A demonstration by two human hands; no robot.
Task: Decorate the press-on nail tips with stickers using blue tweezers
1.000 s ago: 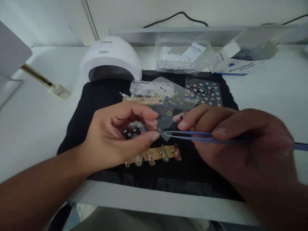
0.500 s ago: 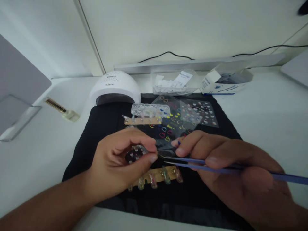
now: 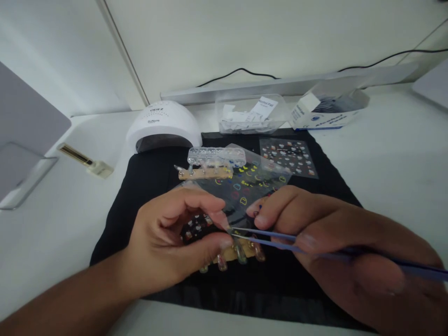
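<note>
My left hand (image 3: 171, 242) has its thumb and fingertips curled around the near corner of a clear sticker sheet (image 3: 259, 179) printed with neon ghosts and smiles. My right hand (image 3: 336, 238) grips blue tweezers (image 3: 276, 239), their tips slightly apart at the left fingertips. By those tips shows a tiny yellow mark (image 3: 237, 232), too small to make out fully. Just below lies a tan strip (image 3: 229, 254) bearing several glossy decorated nail tips (image 3: 241, 254). Part of a dark patterned sheet (image 3: 198, 226) shows through the curve of my left hand.
A white nail lamp (image 3: 164, 123) stands at the back left, near a polish bottle (image 3: 100, 169). Behind are a clear tray (image 3: 250, 126) of packets and an alcohol pad box (image 3: 325, 114). A second nail strip (image 3: 206, 173), clear case (image 3: 217, 154) and sticker sheet (image 3: 289, 156) lie on black cloth (image 3: 122, 205).
The ghost sticker sheet has shifted left and nearer, off the patterned sheet on the right. My left thumb and fingertip have parted a little, and the tweezer tips have moved in between them.
</note>
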